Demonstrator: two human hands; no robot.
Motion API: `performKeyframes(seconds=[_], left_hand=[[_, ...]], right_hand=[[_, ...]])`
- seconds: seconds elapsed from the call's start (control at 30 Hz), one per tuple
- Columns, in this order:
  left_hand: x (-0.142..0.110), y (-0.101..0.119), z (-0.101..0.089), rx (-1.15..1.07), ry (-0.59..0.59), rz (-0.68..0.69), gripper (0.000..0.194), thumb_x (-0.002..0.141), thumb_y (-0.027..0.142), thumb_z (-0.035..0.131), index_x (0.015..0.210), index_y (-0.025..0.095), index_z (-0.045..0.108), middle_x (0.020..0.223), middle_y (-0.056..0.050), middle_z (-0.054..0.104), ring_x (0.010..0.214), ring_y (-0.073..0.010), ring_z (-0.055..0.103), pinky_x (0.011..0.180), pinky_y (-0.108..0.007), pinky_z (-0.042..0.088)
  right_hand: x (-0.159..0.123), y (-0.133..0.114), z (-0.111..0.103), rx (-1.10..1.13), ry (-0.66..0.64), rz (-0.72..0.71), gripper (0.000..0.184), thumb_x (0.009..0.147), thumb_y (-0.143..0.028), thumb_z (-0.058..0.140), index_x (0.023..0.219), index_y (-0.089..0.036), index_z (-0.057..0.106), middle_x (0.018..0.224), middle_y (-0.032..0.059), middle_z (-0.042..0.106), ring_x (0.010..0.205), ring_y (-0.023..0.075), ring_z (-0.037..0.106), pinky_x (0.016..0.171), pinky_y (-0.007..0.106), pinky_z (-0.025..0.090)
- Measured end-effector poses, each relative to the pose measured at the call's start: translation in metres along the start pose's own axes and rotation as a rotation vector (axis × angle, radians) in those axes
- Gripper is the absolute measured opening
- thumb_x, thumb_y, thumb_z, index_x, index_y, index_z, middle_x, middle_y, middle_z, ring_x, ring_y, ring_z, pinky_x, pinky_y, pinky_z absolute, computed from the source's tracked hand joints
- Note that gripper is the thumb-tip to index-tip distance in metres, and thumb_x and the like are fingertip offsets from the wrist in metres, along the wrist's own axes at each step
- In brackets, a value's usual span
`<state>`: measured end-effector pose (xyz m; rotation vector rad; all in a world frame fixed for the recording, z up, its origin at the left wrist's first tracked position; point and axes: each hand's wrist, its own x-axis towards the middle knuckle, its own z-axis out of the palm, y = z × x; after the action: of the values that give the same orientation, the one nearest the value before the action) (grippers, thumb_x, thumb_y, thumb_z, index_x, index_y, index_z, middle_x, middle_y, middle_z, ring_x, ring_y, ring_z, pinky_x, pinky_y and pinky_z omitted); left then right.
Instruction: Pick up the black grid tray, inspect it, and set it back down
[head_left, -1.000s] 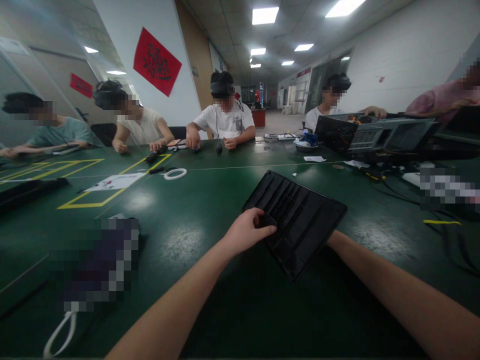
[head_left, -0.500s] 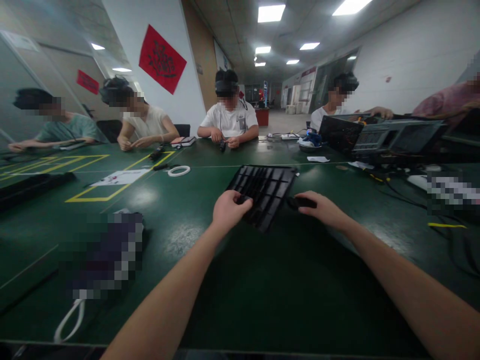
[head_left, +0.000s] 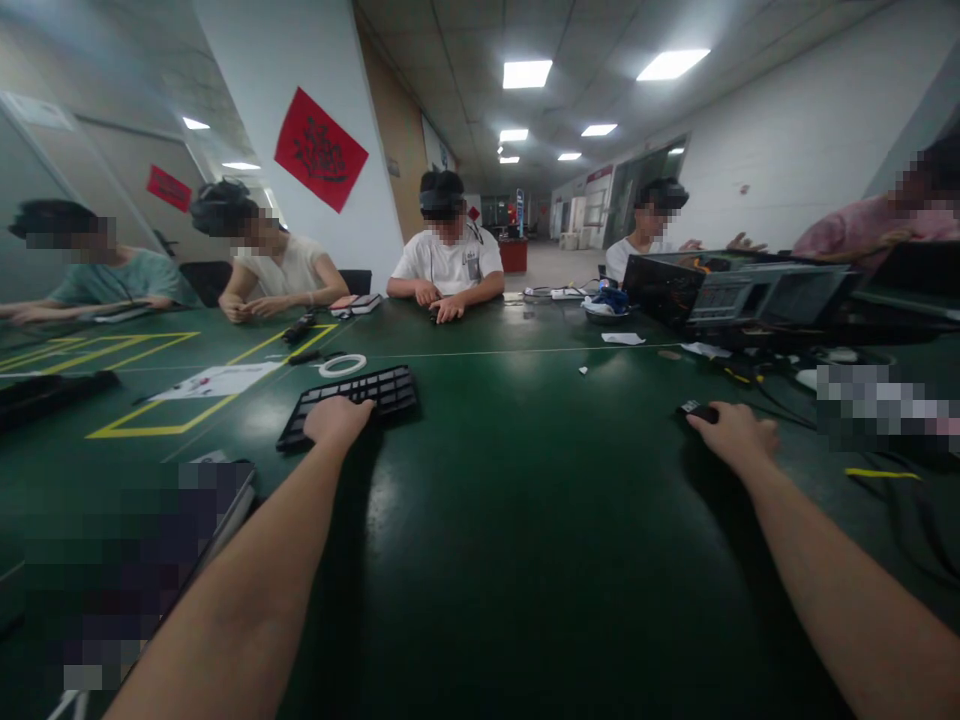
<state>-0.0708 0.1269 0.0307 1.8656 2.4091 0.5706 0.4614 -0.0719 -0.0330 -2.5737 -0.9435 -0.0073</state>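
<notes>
The left hand [head_left: 339, 420] is clamped on a black tray [head_left: 394, 392] that has lots of little boxes in it. The hand covers the near side of the tray, and its thumb lies along that side. The other fingers are mostly hidden. The tray is on the left, over the green surface [head_left: 525, 540], and it sits at a slant. I can't tell if all of it touches down.

The right hand [head_left: 739, 437] is far off to the right, well apart from the tray. Its fingers are closed on a small black thing [head_left: 699, 412] with pale marks on top. It is too small to tell what it is.

Just behind the tray is a white ring [head_left: 343, 366]. Left of the tray, a sheet of paper [head_left: 217, 381] lies by some yellow lines [head_left: 146, 432]. A tiny white bit [head_left: 583, 371] lies between the two hands, farther back. Past the right hand, there is an open computer case [head_left: 720, 297]. Across the surface sits a person in a white shirt [head_left: 448, 262], both hands down in front.
</notes>
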Motion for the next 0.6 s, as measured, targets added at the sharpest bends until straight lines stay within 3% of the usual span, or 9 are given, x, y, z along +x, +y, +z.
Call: performKeyframes(seconds=[0.1, 0.2, 0.27, 0.47, 0.6], left_hand=[[-0.006, 0.008, -0.003, 0.133, 0.081, -0.106, 0.060, 0.073, 0.047, 0.055, 0.108, -0.001, 0.061, 0.113, -0.029, 0.059, 0.106, -0.0400, 0.055, 0.082, -0.046, 0.046], [-0.020, 0.018, -0.004, 0.200, 0.231, 0.017, 0.053, 0.079, 0.040, 0.047, 0.111, -0.002, 0.057, 0.112, -0.027, 0.058, 0.106, -0.0356, 0.054, 0.084, -0.041, 0.044], [-0.033, 0.023, -0.003, 0.228, 0.247, 0.107, 0.047, 0.083, 0.035, 0.040, 0.108, 0.000, 0.059, 0.109, -0.025, 0.059, 0.103, -0.0330, 0.055, 0.084, -0.039, 0.044], [-0.081, 0.027, 0.010, 0.247, 0.024, 0.353, 0.042, 0.089, 0.030, 0.028, 0.100, 0.010, 0.064, 0.103, -0.018, 0.063, 0.094, -0.0283, 0.061, 0.076, -0.035, 0.046], [-0.099, 0.027, 0.014, 0.273, -0.071, 0.395, 0.039, 0.089, 0.027, 0.030, 0.100, 0.013, 0.064, 0.103, -0.016, 0.063, 0.094, -0.0282, 0.062, 0.075, -0.035, 0.047]], right_hand=[[-0.004, -0.006, -0.002, 0.002, -0.023, 0.013, 0.069, 0.072, -0.059, 0.046, 0.127, -0.017, 0.052, 0.132, 0.0198, 0.043, 0.116, 0.0485, 0.038, 0.088, 0.059, 0.037], [-0.012, -0.014, -0.009, 0.031, -0.023, 0.049, 0.077, 0.071, -0.064, 0.046, 0.132, -0.016, 0.047, 0.137, 0.0218, 0.038, 0.121, 0.0479, 0.032, 0.093, 0.060, 0.032], [-0.019, -0.019, -0.015, 0.071, -0.002, 0.065, 0.079, 0.074, -0.065, 0.041, 0.134, -0.013, 0.044, 0.139, 0.0234, 0.034, 0.124, 0.0474, 0.028, 0.096, 0.061, 0.028], [-0.031, -0.028, -0.023, 0.105, 0.009, 0.069, 0.078, 0.080, -0.062, 0.032, 0.136, -0.009, 0.041, 0.143, 0.0228, 0.028, 0.127, 0.0450, 0.022, 0.100, 0.059, 0.022], [-0.029, -0.027, -0.021, 0.091, -0.029, 0.082, 0.079, 0.080, -0.063, 0.029, 0.137, -0.010, 0.040, 0.145, 0.0212, 0.027, 0.127, 0.0448, 0.022, 0.101, 0.058, 0.022]])
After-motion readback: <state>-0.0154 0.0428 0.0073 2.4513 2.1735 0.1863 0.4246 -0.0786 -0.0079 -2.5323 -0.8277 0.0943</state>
